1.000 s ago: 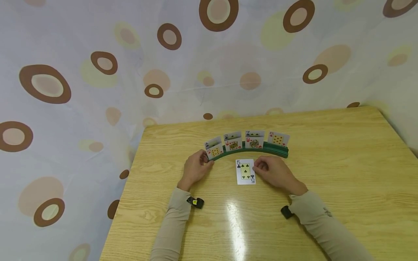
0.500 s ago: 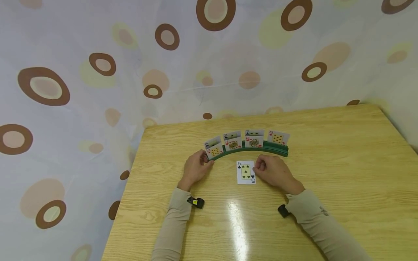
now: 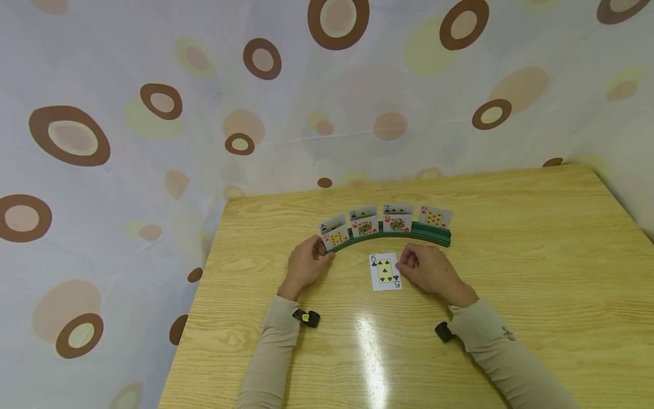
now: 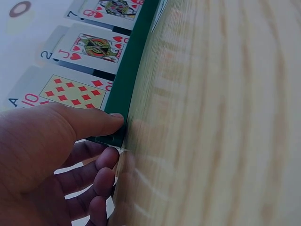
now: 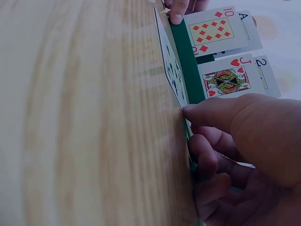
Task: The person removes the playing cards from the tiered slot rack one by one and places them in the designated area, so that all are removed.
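My left hand [image 3: 306, 264] grips the left end of a curved green card holder [image 3: 431, 234]; in the left wrist view its thumb [image 4: 101, 121] presses the holder's front. My right hand [image 3: 428, 268] pinches the right edge of a five of clubs [image 3: 380, 279], face up in front of the holder. In the right wrist view this card [image 5: 169, 61] is seen nearly edge-on, slanting up from the thumb. Two rows of cards stand in the holder: a ten of diamonds [image 4: 70, 92], jack of hearts [image 4: 96, 48] and queen of hearts [image 4: 117, 9] before partly hidden black cards.
A red diamond card [image 3: 435, 217] stands alone toward the holder's right end, with bare green slot in front. Underneath is a wooden table [image 3: 536, 255]. A wall covering with circle patterns [image 3: 357, 102] rises behind its far edge. Both wrists wear small black cameras [image 3: 309, 318].
The five of clubs has shifted slightly toward the person and turned a little. My right hand has moved slightly left, still pinching it. The left hand stays on the holder.
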A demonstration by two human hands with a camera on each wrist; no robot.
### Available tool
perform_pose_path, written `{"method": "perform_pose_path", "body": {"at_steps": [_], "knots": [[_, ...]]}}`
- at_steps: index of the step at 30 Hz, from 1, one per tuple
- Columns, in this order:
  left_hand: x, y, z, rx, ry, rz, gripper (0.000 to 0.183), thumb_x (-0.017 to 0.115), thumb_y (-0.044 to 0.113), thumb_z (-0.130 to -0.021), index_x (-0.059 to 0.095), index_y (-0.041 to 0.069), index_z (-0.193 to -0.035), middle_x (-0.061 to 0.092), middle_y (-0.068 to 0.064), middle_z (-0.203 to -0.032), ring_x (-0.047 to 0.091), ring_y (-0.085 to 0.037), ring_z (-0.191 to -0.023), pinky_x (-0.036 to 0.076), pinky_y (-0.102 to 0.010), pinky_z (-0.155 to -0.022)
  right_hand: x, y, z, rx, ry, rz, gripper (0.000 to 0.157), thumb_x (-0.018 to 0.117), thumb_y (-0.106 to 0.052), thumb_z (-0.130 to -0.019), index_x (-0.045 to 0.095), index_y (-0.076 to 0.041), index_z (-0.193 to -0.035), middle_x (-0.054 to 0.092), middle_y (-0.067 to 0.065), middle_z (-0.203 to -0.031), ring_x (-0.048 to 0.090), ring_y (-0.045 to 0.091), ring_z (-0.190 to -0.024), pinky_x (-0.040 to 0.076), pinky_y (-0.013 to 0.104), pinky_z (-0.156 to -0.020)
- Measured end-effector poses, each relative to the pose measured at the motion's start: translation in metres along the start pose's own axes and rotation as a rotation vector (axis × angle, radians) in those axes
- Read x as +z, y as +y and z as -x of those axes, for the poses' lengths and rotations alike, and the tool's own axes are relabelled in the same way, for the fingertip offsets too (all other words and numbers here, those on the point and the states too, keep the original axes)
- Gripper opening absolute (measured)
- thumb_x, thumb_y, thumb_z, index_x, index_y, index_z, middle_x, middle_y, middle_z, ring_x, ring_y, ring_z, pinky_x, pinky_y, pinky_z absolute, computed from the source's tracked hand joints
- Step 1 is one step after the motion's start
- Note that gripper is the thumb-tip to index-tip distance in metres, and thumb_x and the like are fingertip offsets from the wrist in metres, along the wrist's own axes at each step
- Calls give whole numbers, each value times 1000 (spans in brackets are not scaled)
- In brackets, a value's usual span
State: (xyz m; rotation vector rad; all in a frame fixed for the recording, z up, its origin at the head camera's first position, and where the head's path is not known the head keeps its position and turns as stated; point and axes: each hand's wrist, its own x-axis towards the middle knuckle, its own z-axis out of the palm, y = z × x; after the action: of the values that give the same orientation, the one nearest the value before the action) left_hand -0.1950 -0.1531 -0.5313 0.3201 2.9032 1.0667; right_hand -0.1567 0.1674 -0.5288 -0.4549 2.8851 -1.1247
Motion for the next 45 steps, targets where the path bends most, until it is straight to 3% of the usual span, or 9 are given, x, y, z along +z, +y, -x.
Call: {"method": "perform_pose_path", "body": {"at_steps": [15, 26, 35, 40, 45], "knots": [[1, 0, -3, 14, -5, -4, 27, 78, 26, -102, 70, 5, -116, 70, -7, -97, 58, -15, -81, 44, -28, -74, -6, 5, -1, 5, 13, -64, 9, 77, -11, -101, 72, -9, -94, 68, 2, -82, 56, 10, -72, 45, 24, -66], [3, 4, -6, 1, -5, 13, 26, 79, 26, -102, 70, 6, -116, 71, -7, -96, 57, -15, -80, 43, -28, -74, -13, 5, -7, -12, 221, 3, 7, 76, -9, -101, 73, -5, -95, 71, 7, -84, 61, 15, -74, 50, 25, -67], [1, 2, -3, -12, -2, 7, 26, 79, 27, -101, 70, 6, -115, 70, -6, -96, 57, -15, -81, 43, -28, -74, -17, -4, -15, 14, 412, -19, 9, 73, -8, -103, 72, 0, -99, 73, 13, -85, 65, 21, -72, 48, 21, -64], [0, 0, -1, -9, 6, 10, 25, 79, 27, -102, 70, 6, -114, 70, -6, -95, 56, -15, -79, 42, -28, -73, -17, -7, -19, 35, 463, -41, 11, 74, -8, -103, 72, 3, -106, 75, 15, -88, 69, 24, -75, 47, 15, -65], [1, -2, 0, -7, 14, 13, 25, 79, 27, -101, 70, 7, -114, 70, -7, -95, 56, -13, -79, 42, -27, -73, -14, -8, -22, 54, 482, -50, 17, 74, -11, -104, 74, 4, -112, 76, 15, -88, 69, 24, -74, 47, 17, -65]]}}
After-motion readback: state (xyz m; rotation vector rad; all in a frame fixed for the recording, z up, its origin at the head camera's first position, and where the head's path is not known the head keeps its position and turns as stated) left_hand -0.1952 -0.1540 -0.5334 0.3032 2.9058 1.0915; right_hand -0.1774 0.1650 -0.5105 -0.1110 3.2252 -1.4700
